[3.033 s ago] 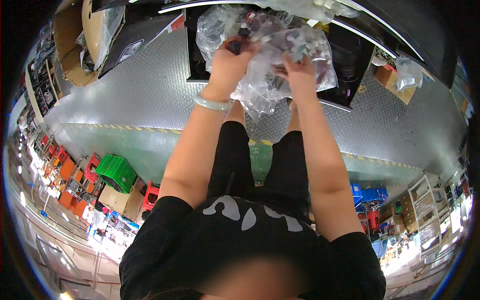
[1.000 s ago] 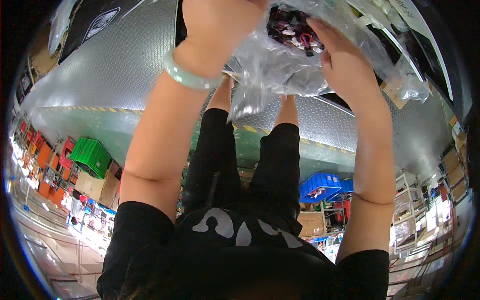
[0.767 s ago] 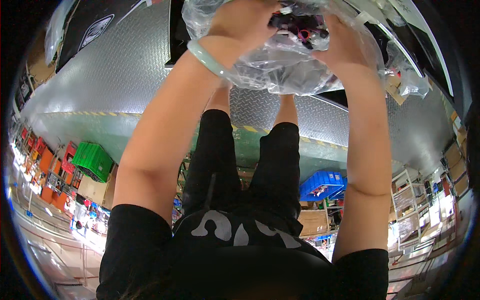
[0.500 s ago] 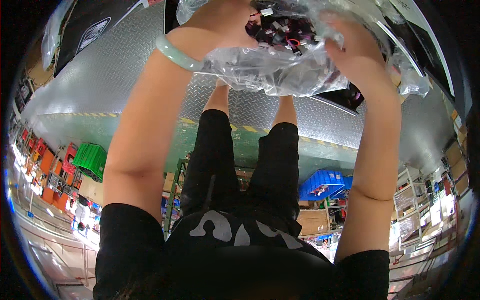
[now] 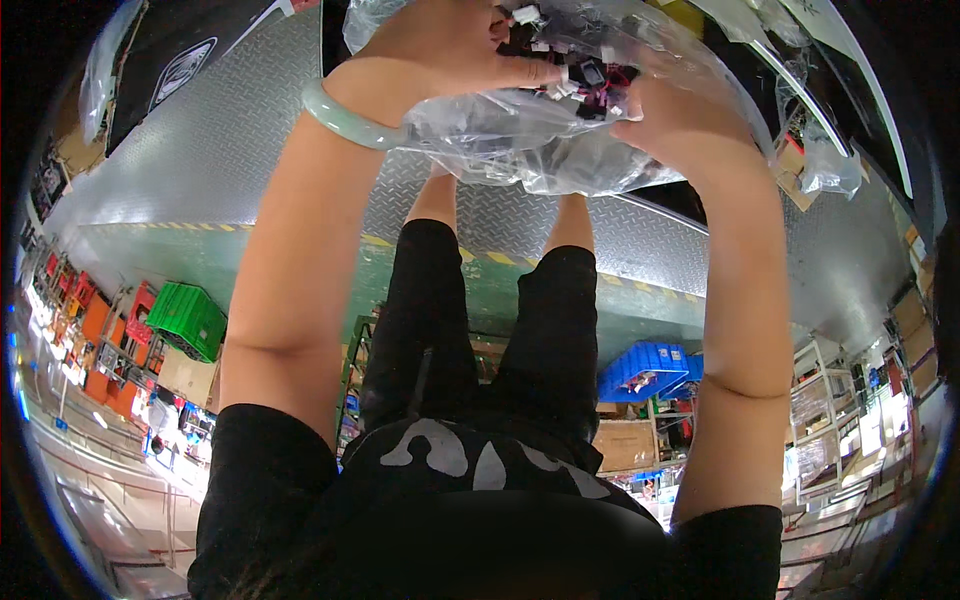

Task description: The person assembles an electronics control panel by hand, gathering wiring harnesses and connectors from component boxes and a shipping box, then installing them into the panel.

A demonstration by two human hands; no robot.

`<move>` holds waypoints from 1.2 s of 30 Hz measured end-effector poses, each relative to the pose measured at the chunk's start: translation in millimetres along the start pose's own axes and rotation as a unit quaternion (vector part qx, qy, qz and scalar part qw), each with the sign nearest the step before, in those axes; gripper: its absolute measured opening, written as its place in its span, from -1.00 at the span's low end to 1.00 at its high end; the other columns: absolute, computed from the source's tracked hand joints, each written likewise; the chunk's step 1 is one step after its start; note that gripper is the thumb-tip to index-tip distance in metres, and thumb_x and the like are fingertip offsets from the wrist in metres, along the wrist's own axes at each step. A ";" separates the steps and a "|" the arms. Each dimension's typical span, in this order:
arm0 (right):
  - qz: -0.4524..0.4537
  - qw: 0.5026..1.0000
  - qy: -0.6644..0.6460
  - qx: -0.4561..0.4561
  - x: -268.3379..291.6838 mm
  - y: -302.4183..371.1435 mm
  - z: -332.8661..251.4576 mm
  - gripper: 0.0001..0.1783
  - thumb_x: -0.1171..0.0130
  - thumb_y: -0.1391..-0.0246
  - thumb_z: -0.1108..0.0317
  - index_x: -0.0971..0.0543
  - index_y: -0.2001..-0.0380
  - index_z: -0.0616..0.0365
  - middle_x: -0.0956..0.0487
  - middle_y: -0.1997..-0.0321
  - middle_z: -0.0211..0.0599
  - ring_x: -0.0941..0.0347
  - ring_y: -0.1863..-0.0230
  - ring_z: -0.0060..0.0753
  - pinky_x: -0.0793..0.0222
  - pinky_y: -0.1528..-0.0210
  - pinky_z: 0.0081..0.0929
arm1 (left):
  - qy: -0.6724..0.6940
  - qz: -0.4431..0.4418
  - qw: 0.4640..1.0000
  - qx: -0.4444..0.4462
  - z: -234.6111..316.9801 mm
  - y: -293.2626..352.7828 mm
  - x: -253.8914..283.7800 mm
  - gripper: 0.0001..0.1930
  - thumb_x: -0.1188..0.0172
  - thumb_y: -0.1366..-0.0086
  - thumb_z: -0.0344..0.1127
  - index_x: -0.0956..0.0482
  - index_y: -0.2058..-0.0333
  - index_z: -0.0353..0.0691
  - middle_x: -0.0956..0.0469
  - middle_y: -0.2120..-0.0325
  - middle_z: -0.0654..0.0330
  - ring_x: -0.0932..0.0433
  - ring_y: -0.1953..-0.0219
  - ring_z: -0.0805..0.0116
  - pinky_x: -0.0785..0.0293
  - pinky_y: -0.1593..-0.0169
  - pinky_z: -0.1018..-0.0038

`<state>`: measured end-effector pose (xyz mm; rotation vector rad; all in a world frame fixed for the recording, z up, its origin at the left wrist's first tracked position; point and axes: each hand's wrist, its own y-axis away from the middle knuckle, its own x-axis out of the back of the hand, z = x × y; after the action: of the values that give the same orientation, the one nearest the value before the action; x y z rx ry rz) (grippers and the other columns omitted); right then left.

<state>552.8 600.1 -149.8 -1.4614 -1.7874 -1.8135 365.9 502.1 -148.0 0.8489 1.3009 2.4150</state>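
Far in the middle, a tangled bundle of dark wires with white connectors (image 5: 597,85) lies in a clear, crinkled plastic bag (image 5: 560,150); it is judged light and limp, best gripped by massed wires, the film slippery. It is met by the thumb-outstretched left hand (image 5: 450,45) and half-curled right hand (image 5: 685,115), though any firm grip cannot be told. Small, unidentifiable items are contained in a blue plastic crate (image 5: 640,370), near right.

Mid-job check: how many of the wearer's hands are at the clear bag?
2. The left hand is at the left of the clear bag, by the dark connectors; the right hand is at its right. Both are only partly visible.
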 end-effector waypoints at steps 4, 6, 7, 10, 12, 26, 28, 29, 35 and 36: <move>-0.090 0.996 0.000 -0.023 4.0 -3.8 3.1 -0.73 -0.25 0.11 0.17 -0.60 0.43 0.14 -0.55 0.24 -0.18 -0.50 0.24 -0.13 -0.36 0.17 -0.25 | -0.084 0.266 0.956 -0.096 -2.8 -12.0 -27.9 -0.68 -0.26 0.06 -0.10 -0.58 0.48 -0.27 -0.56 0.46 0.00 -0.56 0.35 0.01 -0.49 0.25 0.24; 0.136 0.988 -0.069 -0.019 -5.6 -7.2 2.0 -0.83 -0.16 0.03 0.31 -0.58 0.34 0.11 -0.55 0.25 -0.14 -0.51 0.30 -0.11 -0.38 0.14 -0.26 | -0.145 0.296 0.935 -0.133 -5.1 -19.4 -35.6 -0.71 -0.25 0.09 -0.18 -0.58 0.39 -0.22 -0.56 0.41 -0.02 -0.56 0.34 0.01 -0.49 0.24 0.21; 0.136 0.988 -0.069 -0.018 -11.3 -10.9 0.3 -0.83 -0.16 0.03 0.31 -0.58 0.34 0.11 -0.55 0.25 -0.14 -0.51 0.30 -0.11 -0.38 0.14 -0.26 | -0.144 0.296 0.935 -0.132 -5.5 -21.2 -36.9 -0.71 -0.25 0.09 -0.18 -0.58 0.39 -0.22 -0.56 0.41 -0.02 -0.56 0.34 0.01 -0.49 0.24 0.21; 0.179 0.939 -0.293 0.007 -30.2 -23.4 -1.3 -0.78 -0.07 0.04 0.48 -0.56 0.27 0.07 -0.54 0.20 -0.19 -0.47 0.19 -0.12 -0.36 0.05 -0.28 | -0.157 0.268 0.941 -0.135 -8.7 -25.3 -38.7 -0.66 -0.24 0.10 -0.22 -0.56 0.29 -0.19 -0.56 0.34 -0.02 -0.56 0.30 0.01 -0.50 0.22 0.22; 0.248 0.956 -0.081 0.131 -37.7 -28.1 0.0 -0.70 -0.04 0.10 0.58 -0.57 0.25 0.07 -0.52 0.12 -0.26 -0.40 0.05 -0.14 -0.32 -0.02 -0.30 | -0.138 0.227 0.949 -0.167 -19.4 -29.1 -38.6 -0.62 -0.25 0.10 -0.21 -0.52 0.25 -0.21 -0.55 0.34 -0.04 -0.55 0.28 -0.02 -0.49 0.20 0.23; 0.137 0.975 -0.168 0.054 -17.4 -16.1 2.7 -0.84 -0.07 0.07 0.47 -0.55 0.36 0.08 -0.55 0.22 -0.29 -0.47 0.25 -0.08 -0.39 0.23 -0.28 | -0.128 0.117 0.977 -0.125 -42.1 -12.8 -30.2 -0.28 -0.37 0.17 -0.10 -0.30 0.06 -0.37 -0.54 0.37 -0.09 -0.56 0.27 0.03 -0.50 0.17 0.31; 0.158 0.968 -0.184 0.068 -17.4 -23.5 -14.8 -0.86 -0.08 0.05 0.44 -0.55 0.36 0.05 -0.56 0.25 -0.29 -0.47 0.24 -0.09 -0.38 0.22 -0.27 | -0.171 0.149 0.960 -0.165 -42.0 -10.2 -31.2 -0.24 -0.38 0.17 -0.11 -0.27 0.04 -0.39 -0.54 0.38 -0.10 -0.56 0.26 0.03 -0.50 0.17 0.30; 0.161 0.971 -0.165 0.067 -21.2 -27.1 -24.6 -0.85 -0.10 0.06 0.42 -0.55 0.35 0.05 -0.55 0.27 -0.27 -0.47 0.24 -0.09 -0.38 0.22 -0.26 | -0.111 0.121 0.978 -0.130 -37.9 -6.0 -28.0 -0.25 -0.37 0.17 -0.12 -0.27 0.03 -0.38 -0.54 0.38 -0.09 -0.56 0.26 0.04 -0.50 0.17 0.32; 0.206 0.963 -0.116 0.130 -44.1 -37.7 -8.6 -0.81 -0.16 0.08 0.41 -0.56 0.31 0.06 -0.54 0.32 -0.26 -0.46 0.24 -0.09 -0.39 0.22 -0.29 | 0.090 0.066 0.990 -0.084 -52.1 -4.3 -29.4 -0.14 -0.39 0.14 -0.17 -0.18 -0.11 -0.41 -0.57 0.39 0.03 -0.57 0.28 0.23 -0.48 0.22 0.43; 0.251 0.941 -0.163 0.157 -43.9 -36.2 -5.5 -0.81 -0.18 0.09 0.41 -0.55 0.31 0.08 -0.54 0.32 -0.25 -0.47 0.24 -0.10 -0.40 0.22 -0.33 | 0.153 0.075 0.982 -0.085 -54.5 -1.3 -29.0 -0.10 -0.39 0.13 -0.19 -0.13 -0.15 -0.43 -0.58 0.40 0.08 -0.56 0.31 0.33 -0.47 0.24 0.48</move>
<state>545.3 583.5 -204.0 -1.9310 -1.5382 -1.0360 355.6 452.3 -182.9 0.5645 1.1394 2.8154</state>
